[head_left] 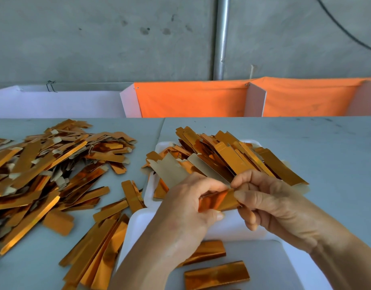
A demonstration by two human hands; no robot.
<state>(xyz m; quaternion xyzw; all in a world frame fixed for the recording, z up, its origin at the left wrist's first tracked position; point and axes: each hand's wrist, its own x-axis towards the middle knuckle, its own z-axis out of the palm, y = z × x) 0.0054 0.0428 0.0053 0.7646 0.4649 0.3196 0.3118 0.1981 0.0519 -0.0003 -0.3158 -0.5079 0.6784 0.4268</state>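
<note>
Both hands hold one shiny orange-gold foil carton piece (217, 200) above a white foam tray. My left hand (186, 210) grips its left end with curled fingers and thumb. My right hand (272, 204) pinches its right end between thumb and fingers. Behind the hands, a heap of flat gold carton blanks (232, 158) lies in a white foam tray (159, 147). Two folded gold pieces (216, 276) lie in the nearer white tray (285, 268) below my hands.
A large loose pile of gold blanks (46, 164) covers the grey table (337, 153) at the left, with several more strips (101, 252) near the front. Orange cloth dividers (191, 99) and a white board (55, 103) stand at the table's back edge. A grey wall and metal pole (221, 38) rise behind.
</note>
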